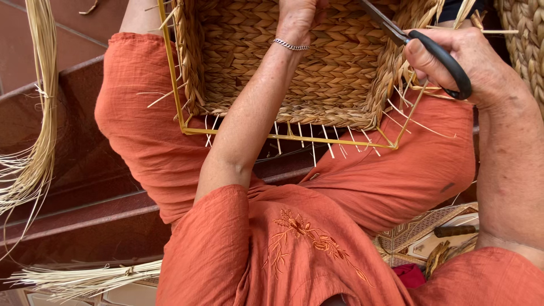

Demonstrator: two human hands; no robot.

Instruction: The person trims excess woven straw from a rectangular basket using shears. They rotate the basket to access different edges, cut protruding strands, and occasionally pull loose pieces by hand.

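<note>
The right hand (464,65) has its fingers closed through the black handle loops of the scissors (422,48), whose blades point up-left over the woven basket (300,68). The left hand (297,20) reaches into the basket, a silver bracelet (290,45) at the wrist; its fingers are cut off at the frame edge, so their grip cannot be told. The basket, on a yellow wire frame (283,136), rests on orange-clad knees. Outward lie dark red steps (85,198) and bundles of pale straw (34,130).
</note>
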